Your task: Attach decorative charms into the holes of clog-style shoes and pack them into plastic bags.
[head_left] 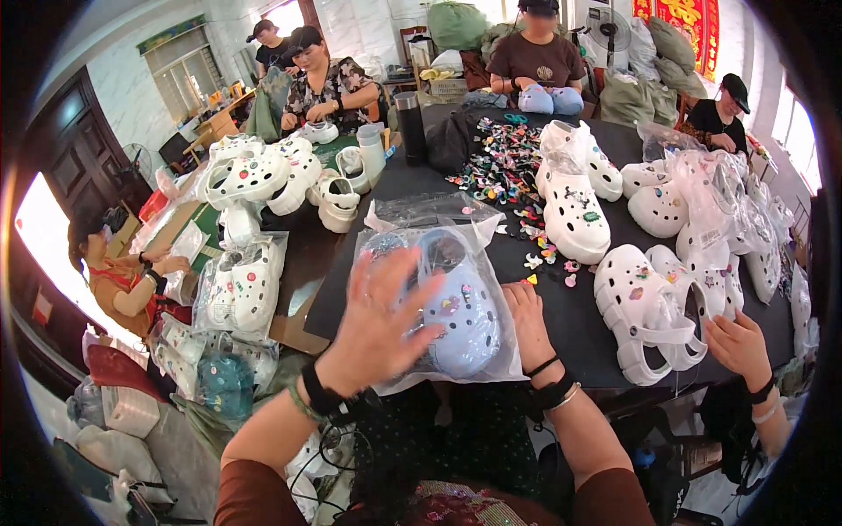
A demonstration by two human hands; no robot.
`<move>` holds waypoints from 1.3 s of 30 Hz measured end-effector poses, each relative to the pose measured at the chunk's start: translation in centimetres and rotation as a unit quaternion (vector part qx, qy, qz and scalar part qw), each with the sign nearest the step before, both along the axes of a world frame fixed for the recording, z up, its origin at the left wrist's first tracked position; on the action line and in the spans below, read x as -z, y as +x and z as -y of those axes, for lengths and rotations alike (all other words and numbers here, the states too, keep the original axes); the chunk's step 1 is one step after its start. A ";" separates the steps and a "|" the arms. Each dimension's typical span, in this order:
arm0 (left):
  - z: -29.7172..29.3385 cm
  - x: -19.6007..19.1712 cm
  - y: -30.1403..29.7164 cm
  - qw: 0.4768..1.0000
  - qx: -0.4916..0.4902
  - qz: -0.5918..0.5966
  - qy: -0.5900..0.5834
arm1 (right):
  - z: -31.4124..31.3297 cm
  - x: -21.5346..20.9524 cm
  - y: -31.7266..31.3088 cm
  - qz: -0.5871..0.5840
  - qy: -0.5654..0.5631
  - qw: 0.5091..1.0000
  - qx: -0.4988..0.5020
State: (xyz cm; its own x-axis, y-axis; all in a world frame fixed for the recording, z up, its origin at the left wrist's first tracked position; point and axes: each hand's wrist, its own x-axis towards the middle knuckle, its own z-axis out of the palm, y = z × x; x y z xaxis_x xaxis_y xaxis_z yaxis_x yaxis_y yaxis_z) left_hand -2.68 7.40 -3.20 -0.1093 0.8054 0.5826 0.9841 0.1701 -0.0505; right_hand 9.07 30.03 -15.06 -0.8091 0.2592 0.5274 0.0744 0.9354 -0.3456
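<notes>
"Two blue clogs (465,307) on my feed, one clear bag (469,355). Where exactly?"

"Clock centre, near edge of the black table (563,329). Toes to 6, loose plastic to 12; laid top-up, I'd guess, to keep the decorated side in sight."

"Grip?"

"Left hand (381,320) in from 8 o'clock, fingers fanned wide over the bag, nothing clasped. A broad palm would suit slick plastic. Right hand (528,323) at the bag's 3 o'clock side, fingers lightly bent — probably steadying. Pinching plastic or only resting there, I cannot tell."

"Surroundings?"

"Loose charms (509,162) heaped at 1 o'clock, presumably central for reach from all round. White clogs (633,294) at 3."

"Lost to me?"

"Most of one blue clog, behind the left hand. That hand is blurred — contact with the plastic uncertain. Right thumb: can't make it out. Towards 4 o'clock, another person's hand (737,344); its owner mostly cut off."
</notes>
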 end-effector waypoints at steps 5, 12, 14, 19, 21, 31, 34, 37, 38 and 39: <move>-2.0 -1.4 -6.4 0.996 -0.071 0.055 0.021 | -0.5 0.9 -0.2 -0.038 -0.036 0.999 0.006; -2.2 -1.6 -7.8 0.974 -0.060 0.214 -0.051 | -0.4 1.2 -0.4 -0.036 -0.052 0.998 -0.004; -1.9 -1.9 -7.4 0.964 -0.086 0.239 -0.080 | -0.4 1.3 -0.5 -0.042 -0.048 0.998 -0.007; -2.1 0.9 -5.0 0.974 0.008 0.221 0.048 | -1.6 1.8 -0.4 -0.103 -0.096 0.990 -0.027; -1.7 1.5 -4.4 0.978 0.021 0.191 0.084 | -1.3 1.3 -0.2 -0.144 -0.150 0.978 -0.009; -1.4 1.6 -4.7 0.974 -0.012 0.161 0.159 | 10.6 -4.2 7.4 -0.011 -0.060 0.991 -0.119; -2.8 0.4 -4.1 0.961 0.007 0.209 0.183 | 11.3 -2.8 5.6 0.048 -0.011 0.996 -0.074; -3.3 0.4 -3.1 0.957 0.001 0.222 0.188 | 10.3 -1.6 2.6 -0.019 0.036 0.999 -0.022; -3.2 0.3 -3.0 0.955 -0.009 0.242 0.174 | 9.3 -1.3 1.7 -0.020 0.039 0.999 -0.027; -3.0 0.3 -3.2 0.951 -0.015 0.256 0.172 | 8.2 -1.1 1.0 -0.031 0.053 0.998 -0.007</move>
